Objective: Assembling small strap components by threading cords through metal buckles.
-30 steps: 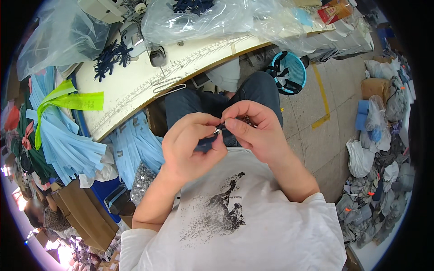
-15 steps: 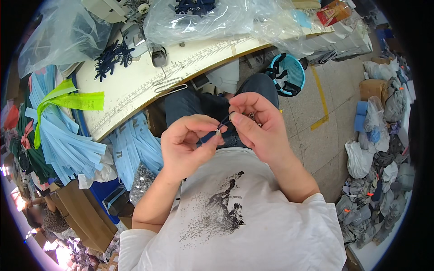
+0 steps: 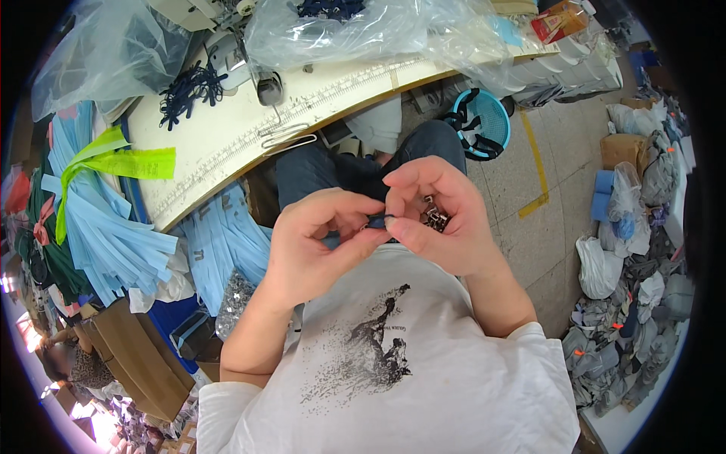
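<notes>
Over my lap, a short dark navy strap point(image 3: 376, 221) is pinched between my two hands. My left hand point(image 3: 318, 238) is closed on its left end, thumb against the forefinger. The thumb and fingertips of my right hand point(image 3: 457, 223) grip the other end. Several small shiny metal fittings point(image 3: 435, 218) lie in the curl of my right palm; their exact kind is too small to tell. Most of the strap is hidden behind my fingers. A pile of similar navy straps point(image 3: 189, 91) rests on the white table.
The white worktable point(image 3: 219, 163) with a printed ruler curves ahead, carrying a sewing machine point(image 3: 185, 11), clear plastic bags point(image 3: 340, 34) and a bent wire piece point(image 3: 287, 138). Light blue strips point(image 3: 113, 219) hang at left. A turquoise basket point(image 3: 491, 121) stands on the floor; bagged goods point(image 3: 635, 303) line the right.
My hands have come closer together, and the strap that showed as a loop is now mostly covered. The right hand has turned, showing more of the metal fittings in its palm.
</notes>
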### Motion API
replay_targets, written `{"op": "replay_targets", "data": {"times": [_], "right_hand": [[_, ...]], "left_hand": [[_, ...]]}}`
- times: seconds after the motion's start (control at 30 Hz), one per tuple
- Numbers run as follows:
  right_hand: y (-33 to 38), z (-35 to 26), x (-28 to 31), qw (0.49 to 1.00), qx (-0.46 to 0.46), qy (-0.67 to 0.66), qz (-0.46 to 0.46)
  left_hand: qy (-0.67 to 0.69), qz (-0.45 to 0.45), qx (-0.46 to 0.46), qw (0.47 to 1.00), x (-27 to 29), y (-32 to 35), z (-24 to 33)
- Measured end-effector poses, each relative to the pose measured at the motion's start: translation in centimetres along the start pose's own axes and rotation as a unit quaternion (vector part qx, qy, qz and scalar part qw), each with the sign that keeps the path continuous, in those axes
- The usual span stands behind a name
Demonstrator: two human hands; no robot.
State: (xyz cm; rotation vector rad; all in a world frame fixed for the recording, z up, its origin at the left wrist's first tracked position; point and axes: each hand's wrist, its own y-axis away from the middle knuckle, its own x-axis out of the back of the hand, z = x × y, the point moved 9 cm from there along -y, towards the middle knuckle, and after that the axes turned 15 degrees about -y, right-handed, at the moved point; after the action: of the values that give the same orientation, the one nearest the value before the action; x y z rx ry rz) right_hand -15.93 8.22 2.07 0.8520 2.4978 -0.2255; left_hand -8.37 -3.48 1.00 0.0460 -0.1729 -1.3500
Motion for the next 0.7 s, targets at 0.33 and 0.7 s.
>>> {"op": "replay_targets", "data": {"times": [0.33, 0.7], "right_hand": [[0.0, -0.7, -0.6, 0.997, 0.017, 0.070, -0.019], [-0.3, -1.9, -1.0, 0.966, 0.121, 0.229, -0.004]], "left_hand": [[-0.039, -0.043, 0.068, 0.996, -0.1, 0.1, -0.8], [-0.038, 0.029, 0.050, 0.998, 0.4, 0.1, -1.4]]}}
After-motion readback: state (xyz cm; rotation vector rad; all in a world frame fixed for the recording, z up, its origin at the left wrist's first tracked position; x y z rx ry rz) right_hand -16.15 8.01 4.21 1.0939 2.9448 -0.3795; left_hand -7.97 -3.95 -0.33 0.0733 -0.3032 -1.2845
